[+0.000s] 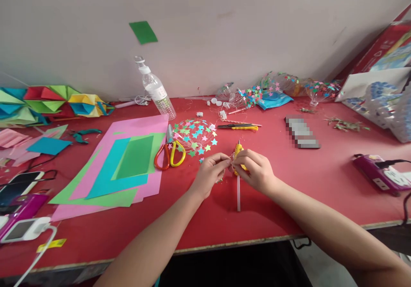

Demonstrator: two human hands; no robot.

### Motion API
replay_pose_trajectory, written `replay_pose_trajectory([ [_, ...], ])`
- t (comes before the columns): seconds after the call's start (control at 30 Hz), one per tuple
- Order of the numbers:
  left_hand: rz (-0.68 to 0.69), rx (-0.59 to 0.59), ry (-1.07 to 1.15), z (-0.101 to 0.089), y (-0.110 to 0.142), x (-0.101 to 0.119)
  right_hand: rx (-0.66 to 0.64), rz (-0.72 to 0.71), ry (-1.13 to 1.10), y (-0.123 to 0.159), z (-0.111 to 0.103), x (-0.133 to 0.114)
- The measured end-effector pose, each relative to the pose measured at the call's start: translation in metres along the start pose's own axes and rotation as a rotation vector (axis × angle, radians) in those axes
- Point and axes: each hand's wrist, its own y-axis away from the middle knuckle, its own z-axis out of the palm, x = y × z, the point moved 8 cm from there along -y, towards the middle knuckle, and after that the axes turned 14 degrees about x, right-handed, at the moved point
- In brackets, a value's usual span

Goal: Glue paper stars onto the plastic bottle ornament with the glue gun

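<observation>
My left hand [210, 173] and my right hand [258, 171] meet above the red table, fingertips pinched together. Something thin and small seems to be between them, too small to make out. Just behind and below the fingers lies a yellow glue gun [238, 148], partly covered by my right hand, with a clear glue stick [238, 197] pointing towards me. Beyond my left hand sits a clear plastic piece trimmed with coloured paper stars [195, 137]. Scissors [170, 155] with one red and one yellow handle lie to its left.
Coloured paper sheets [128, 162] overlap on the left. A clear bottle [157, 92] leans near the wall. A yellow and black cutter [239, 127] lies behind the glue gun. More star-trimmed pieces [276, 83] stand at the back; a purple power strip [379, 173] is on the right.
</observation>
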Motion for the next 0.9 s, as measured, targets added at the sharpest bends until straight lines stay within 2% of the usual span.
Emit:
replay_pose_trajectory([
  [0.3,-0.01,0.019,0.01,-0.005,-0.002,-0.002,-0.116,-0.03,-0.011,-0.001,0.009,-0.003],
  [0.47,-0.048,-0.039,0.116,-0.003,-0.004,-0.004,-0.169,-0.052,0.01,-0.003,0.011,-0.006],
  [0.6,-0.093,-0.003,0.203,-0.006,-0.006,-0.006,-0.169,-0.034,0.049,-0.002,0.012,-0.007],
  [0.67,-0.106,0.013,0.21,-0.007,-0.006,-0.007,-0.123,0.068,-0.04,-0.003,0.009,-0.002],
  [0.8,-0.108,0.009,0.186,-0.005,-0.005,-0.008,-0.012,0.51,-0.216,0.003,0.006,0.031],
  [0.9,-0.08,0.001,0.15,-0.004,-0.006,-0.007,-0.083,0.73,-0.278,0.013,0.017,0.044],
])
